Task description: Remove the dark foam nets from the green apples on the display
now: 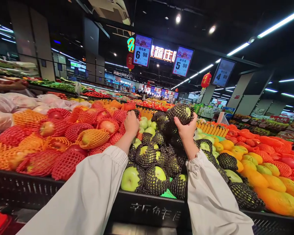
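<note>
My right hand (188, 129) grips a green apple in a black foam net (183, 113), raised over the pile, with a bit of green skin showing. My left hand (131, 124) is closed at the left edge of the green apples, its back toward me. Past its fingers a black-netted apple (137, 113) shows in part; the rest of it is hidden. Below and between both hands lie more green apples (131, 179), several in black nets and others bare at the back.
Red apples in pink and orange nets (49, 127) fill the left side. Yellow-orange mangoes (267, 179) and red-netted fruit (271, 145) lie at right. A black crate edge (152, 209) runs along the front. Price signs (183, 61) hang above. Another person's hand (13, 86) is at far left.
</note>
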The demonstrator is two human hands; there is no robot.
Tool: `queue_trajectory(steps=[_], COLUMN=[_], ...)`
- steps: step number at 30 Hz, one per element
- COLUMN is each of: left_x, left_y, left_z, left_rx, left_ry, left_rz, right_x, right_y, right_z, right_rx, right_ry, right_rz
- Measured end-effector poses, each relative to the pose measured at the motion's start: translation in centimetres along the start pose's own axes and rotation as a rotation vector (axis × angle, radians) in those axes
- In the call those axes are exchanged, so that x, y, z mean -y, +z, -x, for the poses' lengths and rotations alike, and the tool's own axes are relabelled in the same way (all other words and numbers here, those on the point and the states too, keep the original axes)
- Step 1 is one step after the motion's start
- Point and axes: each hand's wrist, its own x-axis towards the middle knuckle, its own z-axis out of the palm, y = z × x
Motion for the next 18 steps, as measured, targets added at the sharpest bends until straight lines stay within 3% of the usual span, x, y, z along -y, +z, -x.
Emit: queue_trajectory(steps=[3,5,11,15,18], left_x=[-0.4,-1.1,-3.7,-4.7,-5.1], left_y=[-0.1,0.3,2.9,5.2,6.9], left_z=[0.2,0.1,-1.8,-2.6,-2.8], left_rx=[0.001,0.107,0.489,0.624,0.643], left_ry=[0.076,0.128,0.103,0.217,0.251], left_rz=[0.007,-0.019,-0.053,-0.042,-0.033], right_x=[-0.1,-0.1,-0.5,-1.1,-1.2], right_y=[0.1,0.1,0.1,0.1,0.1], right_z=[-0.1,-0.1,-0.1,-0.3,-0.2], right_rx=[-0.052,-0.091,-0.184,-0.219,-0.195], right_ry=[0.014,0.020,0.028,0.037,0.039], right_rz=[-0.013,-0.026,-0.086,-0.077,-0.054])
